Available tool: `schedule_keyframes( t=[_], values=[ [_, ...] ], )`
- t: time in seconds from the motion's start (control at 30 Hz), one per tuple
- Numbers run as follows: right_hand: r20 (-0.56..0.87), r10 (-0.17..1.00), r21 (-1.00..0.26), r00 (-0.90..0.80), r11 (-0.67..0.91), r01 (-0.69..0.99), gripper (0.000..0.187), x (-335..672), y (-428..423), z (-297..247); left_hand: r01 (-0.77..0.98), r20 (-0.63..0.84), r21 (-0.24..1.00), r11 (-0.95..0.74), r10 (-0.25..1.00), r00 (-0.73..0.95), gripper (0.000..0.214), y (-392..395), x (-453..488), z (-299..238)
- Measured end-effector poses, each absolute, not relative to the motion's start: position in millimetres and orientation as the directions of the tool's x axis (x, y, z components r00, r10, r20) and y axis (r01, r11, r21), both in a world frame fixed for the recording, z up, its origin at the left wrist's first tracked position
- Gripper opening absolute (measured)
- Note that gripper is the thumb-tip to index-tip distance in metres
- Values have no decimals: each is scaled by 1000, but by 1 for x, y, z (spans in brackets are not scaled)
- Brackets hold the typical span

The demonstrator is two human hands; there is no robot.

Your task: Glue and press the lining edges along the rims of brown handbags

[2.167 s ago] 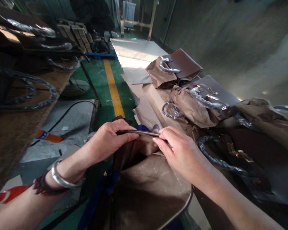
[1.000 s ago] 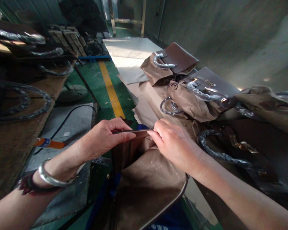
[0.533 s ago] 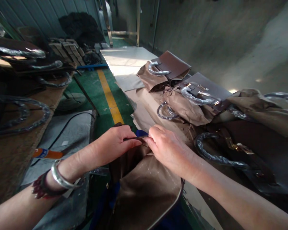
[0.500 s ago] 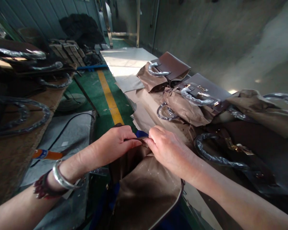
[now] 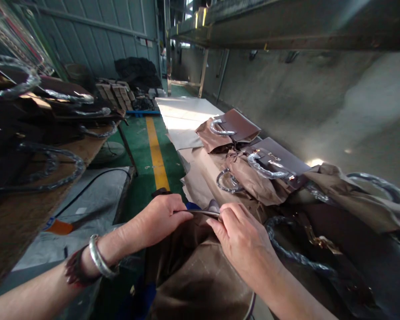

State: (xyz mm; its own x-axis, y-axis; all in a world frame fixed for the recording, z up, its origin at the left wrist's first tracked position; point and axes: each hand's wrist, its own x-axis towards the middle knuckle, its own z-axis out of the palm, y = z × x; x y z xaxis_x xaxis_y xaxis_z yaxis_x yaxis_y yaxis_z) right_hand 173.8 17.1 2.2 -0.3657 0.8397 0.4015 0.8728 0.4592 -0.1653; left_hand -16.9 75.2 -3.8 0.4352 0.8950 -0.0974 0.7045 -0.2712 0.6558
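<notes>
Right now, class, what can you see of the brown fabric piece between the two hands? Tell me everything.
The brown fabric piece looks soft and creased, with a slight sheen, faint pale marks and a narrow trim curving along its right side. Its thin upper edge runs nearly level between the hands: the left hand pinches one end, the right hand the other. Below, it bulges toward the camera and runs out of the picture, so its bottom cannot be seen.

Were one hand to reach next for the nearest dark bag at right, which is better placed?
Probably the right hand: it is nearer the dark bag, while the left hand lies farther. Both pinch the edge of the brown bag.
</notes>
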Motion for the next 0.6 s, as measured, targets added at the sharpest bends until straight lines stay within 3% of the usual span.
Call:
schedule_keyframes(
  t=[0.1, 0.23, 0.3, 0.4, 0.6],
  values=[
    [423, 851, -271, -310, 446, 853, 20, 183, 2, 3, 723, -94, 642, -256, 910, 405, 27, 75, -19, -2],
    [299, 923, -387, -242, 349, 854, 64, 193, -13, -10, 751, -83, 603, -269, 915, 394, 25, 69, -20, 9],
    [209, 962, -507, -178, 262, 821, 76, 197, -14, -18, 776, -69, 570, -270, 926, 372, 24, 65, -20, 16],
    [154, 978, -671, -137, 206, 713, 75, 201, -9, -26, 823, -36, 492, -283, 938, 344, 24, 63, -21, 28],
    [152, 968, -806, -197, 237, 543, 65, 214, 9, -8, 834, 109, 341, -434, 899, 423, 27, 70, -31, 77]
  ],
)
